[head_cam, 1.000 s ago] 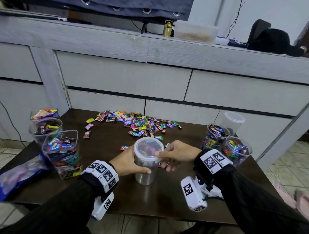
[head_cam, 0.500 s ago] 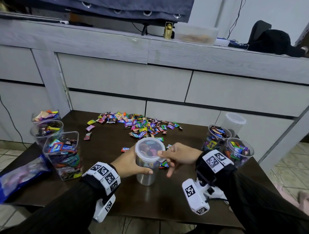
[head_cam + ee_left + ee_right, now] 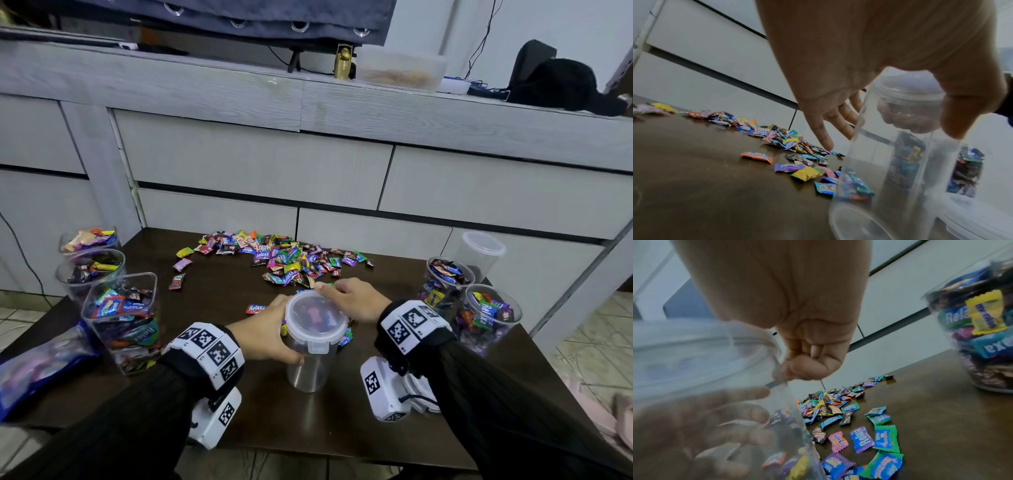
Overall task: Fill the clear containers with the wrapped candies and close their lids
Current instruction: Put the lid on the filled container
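Note:
A clear round container (image 3: 308, 363) stands on the dark table (image 3: 222, 404) near its front, with its clear lid (image 3: 315, 317) on top. My left hand (image 3: 279, 334) grips its left side, thumb in front and fingers behind. My right hand (image 3: 346, 296) pinches the lid's far right rim with curled fingers. The right wrist view shows that thumb (image 3: 803, 369) pressed on the lid's edge (image 3: 694, 356). In the left wrist view the container (image 3: 890, 178) looks bare at its base. Loose wrapped candies (image 3: 284, 260) lie in a pile behind it.
Three open containers of candies (image 3: 120, 318) stand along the left edge, with a blue bag (image 3: 37, 370) beside them. At the right are two filled open ones (image 3: 489, 318) and an empty lidded one (image 3: 481, 251). Grey drawers rise behind the table.
My right hand has slid from the lid's right side round to its far rim. The left hand keeps its hold on the container.

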### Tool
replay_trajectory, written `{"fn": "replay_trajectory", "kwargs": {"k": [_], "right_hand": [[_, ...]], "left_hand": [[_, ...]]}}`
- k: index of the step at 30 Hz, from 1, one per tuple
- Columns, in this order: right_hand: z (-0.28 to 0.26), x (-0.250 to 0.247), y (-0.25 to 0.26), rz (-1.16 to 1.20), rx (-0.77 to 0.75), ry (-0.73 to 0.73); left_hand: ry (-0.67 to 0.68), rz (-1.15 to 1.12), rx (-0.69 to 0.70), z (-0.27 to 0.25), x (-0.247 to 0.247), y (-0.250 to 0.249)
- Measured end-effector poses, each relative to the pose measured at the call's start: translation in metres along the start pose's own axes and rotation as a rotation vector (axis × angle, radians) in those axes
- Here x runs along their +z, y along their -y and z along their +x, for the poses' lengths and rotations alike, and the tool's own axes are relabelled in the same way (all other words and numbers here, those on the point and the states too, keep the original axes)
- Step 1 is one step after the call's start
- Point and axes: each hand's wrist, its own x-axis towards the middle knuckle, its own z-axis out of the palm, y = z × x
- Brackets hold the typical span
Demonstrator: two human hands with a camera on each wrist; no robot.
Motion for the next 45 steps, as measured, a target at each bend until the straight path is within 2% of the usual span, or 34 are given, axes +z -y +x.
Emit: {"fn": "replay_trajectory", "kwargs": {"k": [5,8,14,18,25,28,30,32,36,39,43,45], "right_hand": [[0.007,0.007,0.007,-0.034,0.061,-0.056],[0.011,0.012,0.009,-0.004,0.110,-0.056],[0.013,0.015,0.004,0.075,0.148,-0.025],[0.011,0.015,0.002,0.092,0.195,-0.068],[0.009,0.015,0.008,-0.029,0.230,-0.044],[0.008,0.007,0.005,0.095,0.205,0.007],[0.003,0.001,0.005,0.207,0.200,0.011],[0.004,-0.002,0.006,0.187,0.131,-0.022],[0.008,0.003,0.013,0.044,0.077,-0.039],[0.009,0.011,0.013,-0.023,0.124,-0.079],[0.012,0.017,0.013,-0.048,0.177,-0.083],[0.010,0.018,0.013,-0.056,0.201,-0.104]], "left_hand": [[-0.118,-0.258,0.036,-0.007,0.015,0.002],[-0.201,-0.320,0.055,-0.010,0.025,0.003],[-0.137,-0.257,0.073,-0.008,0.023,-0.004],[-0.094,-0.264,0.074,-0.006,0.021,-0.005],[-0.055,-0.275,0.075,-0.005,0.016,-0.003],[-0.001,-0.293,0.039,-0.007,0.005,-0.002],[0.018,-0.228,0.015,-0.008,-0.003,-0.001],[0.019,-0.136,-0.006,-0.008,-0.010,-0.004],[0.048,-0.155,0.003,-0.004,-0.011,-0.009],[0.037,-0.235,0.017,-0.007,-0.001,-0.009],[-0.120,-0.397,0.061,-0.011,0.020,-0.006],[-0.147,-0.423,0.080,-0.010,0.026,-0.004]]}}
